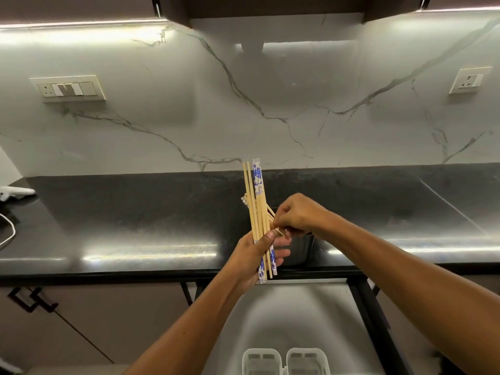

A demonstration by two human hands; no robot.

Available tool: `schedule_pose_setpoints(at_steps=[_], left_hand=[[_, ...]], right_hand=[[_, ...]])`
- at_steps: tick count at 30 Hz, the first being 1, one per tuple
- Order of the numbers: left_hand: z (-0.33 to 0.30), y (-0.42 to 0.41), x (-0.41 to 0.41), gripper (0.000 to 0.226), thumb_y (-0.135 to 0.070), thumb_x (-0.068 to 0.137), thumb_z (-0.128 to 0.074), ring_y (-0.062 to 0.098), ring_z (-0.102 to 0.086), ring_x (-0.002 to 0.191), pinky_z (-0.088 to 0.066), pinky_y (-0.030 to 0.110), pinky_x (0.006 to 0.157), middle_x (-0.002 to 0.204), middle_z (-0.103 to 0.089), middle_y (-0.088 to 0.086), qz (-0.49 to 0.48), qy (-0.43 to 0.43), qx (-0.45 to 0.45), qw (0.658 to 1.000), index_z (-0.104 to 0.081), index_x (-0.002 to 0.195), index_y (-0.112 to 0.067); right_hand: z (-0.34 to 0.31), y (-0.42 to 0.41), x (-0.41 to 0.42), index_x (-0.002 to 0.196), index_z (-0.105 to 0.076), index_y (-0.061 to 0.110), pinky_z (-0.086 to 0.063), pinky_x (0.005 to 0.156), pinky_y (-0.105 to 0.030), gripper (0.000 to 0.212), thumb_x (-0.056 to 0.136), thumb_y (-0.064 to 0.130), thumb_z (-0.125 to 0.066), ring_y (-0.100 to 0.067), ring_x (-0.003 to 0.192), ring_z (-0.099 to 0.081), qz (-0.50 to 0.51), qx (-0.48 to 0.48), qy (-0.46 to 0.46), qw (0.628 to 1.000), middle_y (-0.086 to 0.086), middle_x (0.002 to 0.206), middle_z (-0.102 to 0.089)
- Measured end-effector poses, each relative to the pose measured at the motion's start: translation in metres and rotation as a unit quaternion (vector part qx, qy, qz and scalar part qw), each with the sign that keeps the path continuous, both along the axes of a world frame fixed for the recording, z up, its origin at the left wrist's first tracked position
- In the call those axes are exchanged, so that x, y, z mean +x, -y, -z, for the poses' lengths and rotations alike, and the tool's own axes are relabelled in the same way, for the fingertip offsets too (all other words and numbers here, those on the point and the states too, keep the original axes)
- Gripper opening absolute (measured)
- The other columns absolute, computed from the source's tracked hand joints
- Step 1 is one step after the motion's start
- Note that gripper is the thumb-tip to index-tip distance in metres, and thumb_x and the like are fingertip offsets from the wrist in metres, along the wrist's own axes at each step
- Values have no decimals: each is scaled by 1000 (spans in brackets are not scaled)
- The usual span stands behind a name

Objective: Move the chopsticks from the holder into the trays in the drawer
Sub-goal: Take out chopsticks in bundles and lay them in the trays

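My left hand (257, 255) grips a bundle of chopsticks (255, 196), some bare wood and some in blue-and-white paper sleeves, held nearly upright above the counter's front edge. My right hand (296, 217) is closed on a few wooden chopsticks just right of the bundle, above the dark metal holder (303, 249), which is mostly hidden behind both hands. Below, the drawer (292, 315) stands open, and two white trays (286, 361) sit side by side at its near end.
The black counter (135, 217) runs left to right under a marble wall. A white object and cable (10, 209) lie at the far left. Wall sockets (69, 89) hang on the wall. Cabinet doors with dark handles (29, 299) are at lower left.
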State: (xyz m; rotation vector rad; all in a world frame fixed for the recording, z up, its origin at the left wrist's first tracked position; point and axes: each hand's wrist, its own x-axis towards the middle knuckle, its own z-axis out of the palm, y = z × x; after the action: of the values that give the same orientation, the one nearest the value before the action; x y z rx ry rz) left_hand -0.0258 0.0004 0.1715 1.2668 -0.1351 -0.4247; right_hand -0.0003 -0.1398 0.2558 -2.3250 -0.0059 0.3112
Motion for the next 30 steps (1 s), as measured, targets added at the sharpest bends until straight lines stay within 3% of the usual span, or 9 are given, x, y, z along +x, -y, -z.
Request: schedule_pose_setpoints(at_steps=[3,5,9,13,17,21,24,26,30], left_hand=[[0,-4,0,22,-22,98,-48,18,-72,84,-56,31,73,98,-75,5,4,7,10,1000,-60,115,-19],[0,-4,-2,21,-21,98,-47,18,-72,85,-56,30,74,100,-75,4,8,8,24,1000,-61,114,-19],[-1,-6,-4,23,-21,97,-49,20,-72,91,-56,31,78,106,-74,4,21,6,36,999,-62,115,-20],[1,-10,-5,23,-21,96,-49,20,-72,92,-56,30,77,107,-74,5,19,6,47,999,-62,115,-16],[2,-16,-4,22,-19,95,-51,19,-72,90,-57,29,76,101,-74,6,8,3,36,999,-64,111,-12],[8,-22,0,20,-18,95,-51,20,-72,87,-57,29,72,99,-74,10,-18,-25,20,999,-65,108,-10],[16,-26,5,20,-18,95,-52,23,-73,88,-58,31,71,98,-74,12,-68,-74,-21,995,-64,107,-7],[15,-28,10,20,-17,95,-51,23,-73,88,-60,31,71,96,-74,13,-97,-101,-67,988,-63,106,-5],[0,-25,22,21,-16,96,-49,26,-72,93,-60,35,79,102,-73,15,-118,-92,-125,981,-62,108,-4]], right_hand=[[-6,0,2,94,-63,10,-44,51,-14,6,90,12,-59,-7,57,-56,47,51,172,983,2,74,-59],[-13,-2,5,101,-61,13,-45,51,-16,11,90,16,-61,-8,57,-57,61,117,211,968,4,73,-58],[-24,-6,12,109,-60,14,-46,48,-17,19,91,19,-61,-9,54,-54,66,179,180,965,1,79,-61],[-28,-8,16,96,-62,12,-45,47,-16,8,92,17,-58,-6,48,-51,50,201,127,970,-4,75,-61],[-40,-9,16,92,-55,11,-44,46,-15,9,95,19,-53,-7,52,-51,66,194,179,962,-2,71,-57],[-64,-5,13,86,-52,15,-45,50,-17,8,94,15,-52,-9,58,-54,138,203,313,917,-1,75,-56],[-81,4,5,88,-52,13,-52,52,-20,6,93,12,-54,-12,58,-61,170,275,387,863,-3,74,-60],[-78,5,-3,85,-54,15,-57,59,-23,10,92,8,-55,-14,65,-67,166,343,368,848,-5,78,-64],[-29,-7,-16,89,-57,10,-60,70,-28,6,92,5,-55,-19,76,-70,173,368,262,875,-10,89,-69]])
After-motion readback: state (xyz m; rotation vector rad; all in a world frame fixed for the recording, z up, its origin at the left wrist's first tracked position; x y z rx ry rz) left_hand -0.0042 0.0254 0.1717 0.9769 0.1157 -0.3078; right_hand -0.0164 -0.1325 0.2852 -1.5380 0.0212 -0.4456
